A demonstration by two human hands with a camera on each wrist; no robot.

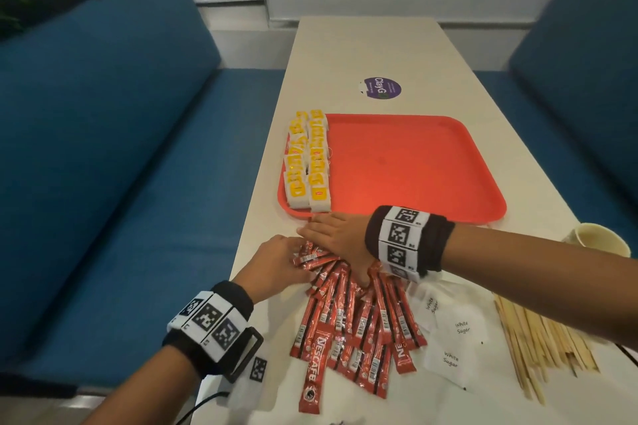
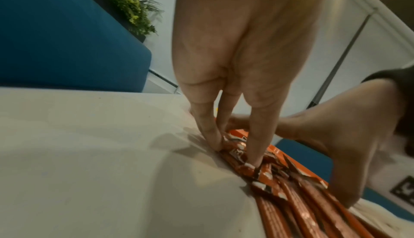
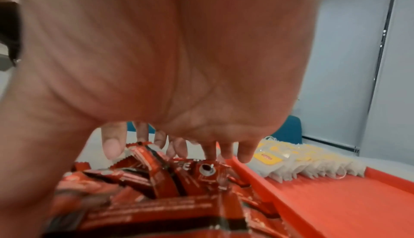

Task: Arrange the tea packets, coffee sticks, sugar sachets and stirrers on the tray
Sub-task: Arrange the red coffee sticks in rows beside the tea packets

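Coffee sticks [image 1: 348, 314], thin red foil sachets fanned out on the white table [image 1: 362, 45], are being gathered at their far ends, and the coming move is judged to turn on that gathered end. The sticks' long axes run roughly from the near table edge toward the flat orange plastic tray [image 1: 414, 166], converging just short of its near rim. The left hand [image 1: 276, 262] is set at the left side of the bunch, its fingers [image 2: 208, 132] extended and pressed down on the stick tips; nothing is seen to be curled round. The right hand [image 1: 335, 235] is laid flat over the top of the converging ends from the right, fingers [image 3: 244, 151] straight and close together, reaching to the tray's rim. Both hands are touching the bunch; the right one lies nearer the tray.

Yellow-labelled white tea packets [image 1: 309, 162] are already stood in two rows along the tray's left edge. White paper sugar sachets [image 1: 452, 331] and pale wooden stirrers [image 1: 538, 342] are left on the table to the right, well apart from the tray.

How many sticks lie under the right palm is hidden, and the wrist views are blurred near the palms. A paper cup [image 1: 597, 238] is partly hidden behind the right forearm.
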